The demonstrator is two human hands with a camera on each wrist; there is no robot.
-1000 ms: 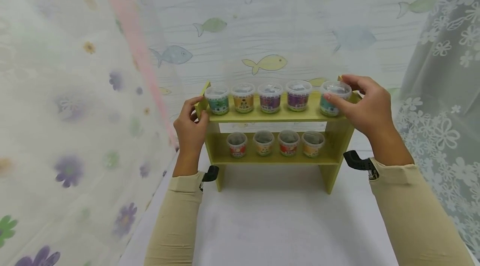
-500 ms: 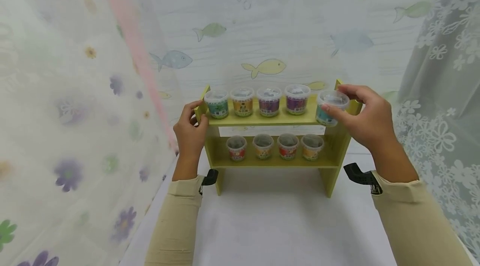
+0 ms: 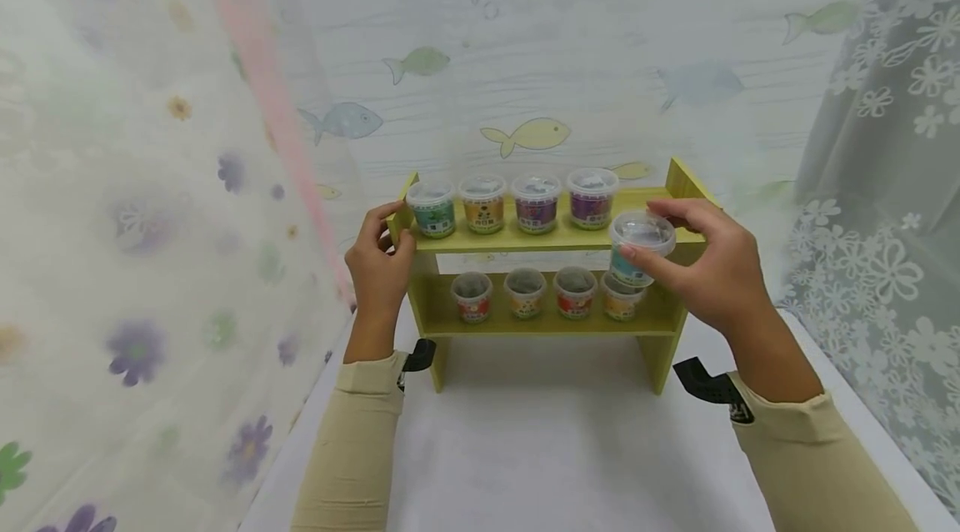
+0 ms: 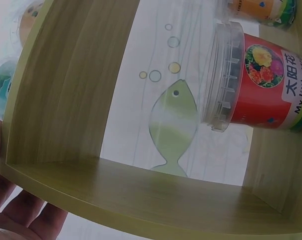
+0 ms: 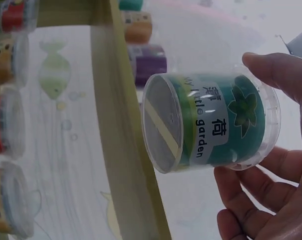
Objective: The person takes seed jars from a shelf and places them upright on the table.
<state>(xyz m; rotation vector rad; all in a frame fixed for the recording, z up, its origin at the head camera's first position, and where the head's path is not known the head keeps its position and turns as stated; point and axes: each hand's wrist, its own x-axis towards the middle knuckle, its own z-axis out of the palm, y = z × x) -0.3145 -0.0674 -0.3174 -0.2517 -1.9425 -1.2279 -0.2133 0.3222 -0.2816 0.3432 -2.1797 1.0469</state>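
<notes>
My right hand (image 3: pixel 708 269) grips a clear plastic cup with a teal label (image 3: pixel 630 262) between thumb and fingers, in front of the right part of a yellow-green two-tier wooden shelf (image 3: pixel 517 245). In the right wrist view this "My little garden" cup (image 5: pixel 210 120) lies across the picture, held near its lid end, off the upper board. My left hand (image 3: pixel 380 261) holds the shelf's upper left side panel. On the upper board stand several lidded cups, teal, orange and purple (image 3: pixel 591 203). Part of a yellow-labelled cup (image 3: pixel 621 307) below is hidden by the held cup.
On the lower board stands a row of cups with red and yellow labels, among them a red one (image 3: pixel 576 296). White cloth (image 3: pixel 540 440) covers the table. Fish-print curtain (image 3: pixel 465 82) hangs behind, flowered curtain (image 3: pixel 150 265) at left, lace curtain (image 3: pixel 885 248) at right.
The right hand has lifted the teal-labelled cup off the upper board's right end and brought it forward, down and a little left. My left hand stays on the side panel.
</notes>
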